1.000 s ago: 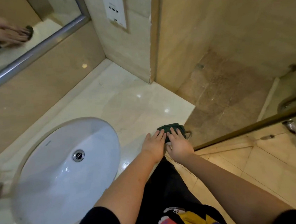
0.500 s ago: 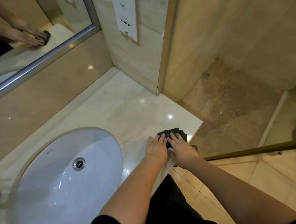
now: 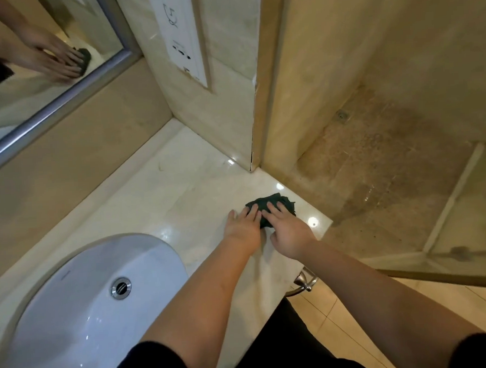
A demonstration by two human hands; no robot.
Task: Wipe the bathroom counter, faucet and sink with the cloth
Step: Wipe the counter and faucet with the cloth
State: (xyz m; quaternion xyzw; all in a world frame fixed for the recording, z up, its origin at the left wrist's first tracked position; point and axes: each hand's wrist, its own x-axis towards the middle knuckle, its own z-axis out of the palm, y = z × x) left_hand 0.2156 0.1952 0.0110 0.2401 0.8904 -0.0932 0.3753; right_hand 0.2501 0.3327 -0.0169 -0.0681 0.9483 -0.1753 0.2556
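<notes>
Both sets of fingers (image 3: 274, 209) lay straight and a little spread, pressed flat on the dark green cloth (image 3: 279, 202) rather than curled round it; nothing was pinched. The left hand (image 3: 243, 230) covered the cloth's left part, its outermost finger on bare stone. The right hand (image 3: 289, 233) sat just beside it, over the cloth's near right part.

One second earlier the same flat-handed pair had held the cloth at the front lip of the worktop (image 3: 180, 192), partly hanging over it. Half a second earlier it was a little further in. At this moment it lay wholly on the stone, right of centre in the frame, near the worktop's front right corner. The stroke had therefore run away from the body, inward from the edge.

I judged this to be the counter pass, under way at the right-hand end. The strip toward the back wall and the stretch beside the sink (image 3: 82, 319) at lower left probably remained. The cloth was well apart from the bowl and its drain (image 3: 120, 287), and the faucet was out of view.

At upper left the mirror (image 3: 33, 68) showed the hands on the cloth. At the right of the frame lay the stained shower floor (image 3: 376, 162).
</notes>
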